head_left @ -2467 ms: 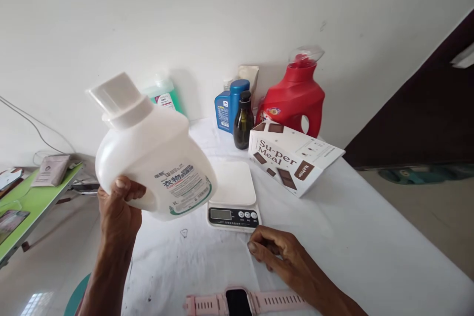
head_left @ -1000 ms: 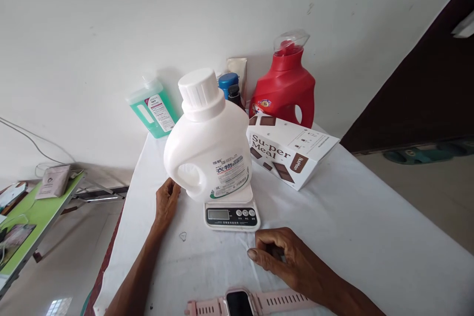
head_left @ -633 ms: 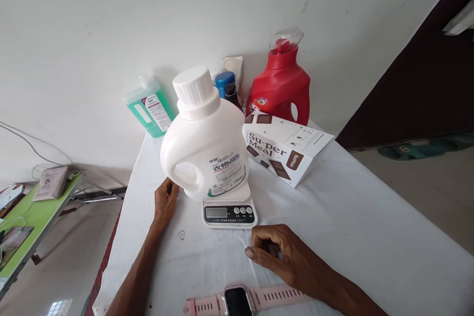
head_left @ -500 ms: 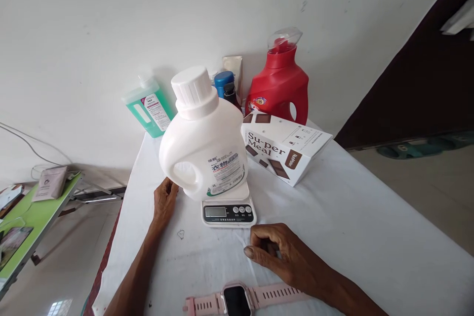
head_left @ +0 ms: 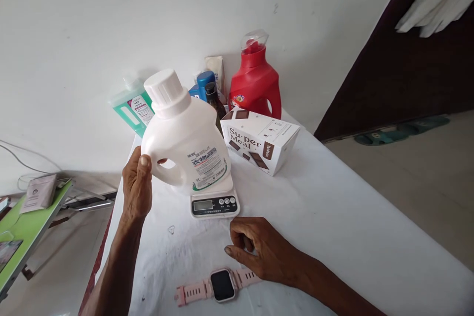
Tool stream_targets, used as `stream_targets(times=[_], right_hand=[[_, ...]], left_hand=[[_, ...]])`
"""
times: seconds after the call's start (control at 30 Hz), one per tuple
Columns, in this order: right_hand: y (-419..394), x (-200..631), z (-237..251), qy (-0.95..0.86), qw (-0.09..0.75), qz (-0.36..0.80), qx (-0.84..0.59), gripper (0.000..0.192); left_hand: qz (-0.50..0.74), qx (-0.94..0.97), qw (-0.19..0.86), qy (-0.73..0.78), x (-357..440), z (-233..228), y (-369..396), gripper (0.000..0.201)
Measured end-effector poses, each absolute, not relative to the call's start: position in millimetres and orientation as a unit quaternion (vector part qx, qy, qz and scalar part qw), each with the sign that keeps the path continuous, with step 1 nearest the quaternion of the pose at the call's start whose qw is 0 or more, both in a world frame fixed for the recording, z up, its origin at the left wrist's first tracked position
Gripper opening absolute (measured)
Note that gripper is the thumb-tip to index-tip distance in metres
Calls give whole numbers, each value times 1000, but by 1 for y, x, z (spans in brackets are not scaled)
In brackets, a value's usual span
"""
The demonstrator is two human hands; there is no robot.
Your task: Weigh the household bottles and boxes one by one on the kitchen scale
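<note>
A big white laundry detergent jug (head_left: 192, 126) with a ribbed white cap stands on a small white digital scale (head_left: 215, 211), leaning slightly to the left. Around its handle, on the left side, my left hand (head_left: 136, 182) is closed, thumb in front and a fingertip showing through the handle opening. Just in front of the scale my right hand (head_left: 261, 247) rests on the table, fingers curled in and nothing visible in them. Below it lies a pink smartwatch (head_left: 222, 285), its strap partly under my right wrist. The scale's display looks blank.
Behind the scale are a white "Su-per Meal" box (head_left: 261, 140), a red detergent jug (head_left: 255, 81), a green liquid bottle (head_left: 133, 108), a blue-capped container (head_left: 206, 79) and a dark pump bottle (head_left: 215, 101). A green side table (head_left: 40, 217) stands left of the white-covered table (head_left: 333, 222).
My left hand has risen from the tabletop beside the jug and closed on its handle. The right hand stays by the scale. The whole view has shifted, moving things leftward.
</note>
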State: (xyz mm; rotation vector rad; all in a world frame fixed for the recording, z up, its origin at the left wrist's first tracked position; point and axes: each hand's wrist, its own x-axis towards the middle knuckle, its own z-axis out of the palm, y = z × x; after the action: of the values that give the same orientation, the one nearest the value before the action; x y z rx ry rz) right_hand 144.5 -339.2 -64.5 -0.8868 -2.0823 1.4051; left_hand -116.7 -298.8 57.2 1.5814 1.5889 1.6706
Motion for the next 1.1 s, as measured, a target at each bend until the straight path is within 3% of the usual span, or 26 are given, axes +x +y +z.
stream_targets(times=[0.13,0.4,0.57,0.77,1.1], right_hand=[[-342,142,-64,-786,238,470,-324,28],[-347,140,-64,-823,220,403,-335,39],[-349,140,-65,-837,204,386,-329,43],[-350,141,-58,-850,182,375,-322,45],[-352,143,-57,-864,147,365,-316,33]], left_hand=[[626,529,246,517,-91,62,-289,58],[706,435,275,487,-47,69,-296,66],[674,456,340,471,-8,67,-305,72],[597,506,433,447,30,39,-295,56],[611,514,407,444,62,17,-257,51]])
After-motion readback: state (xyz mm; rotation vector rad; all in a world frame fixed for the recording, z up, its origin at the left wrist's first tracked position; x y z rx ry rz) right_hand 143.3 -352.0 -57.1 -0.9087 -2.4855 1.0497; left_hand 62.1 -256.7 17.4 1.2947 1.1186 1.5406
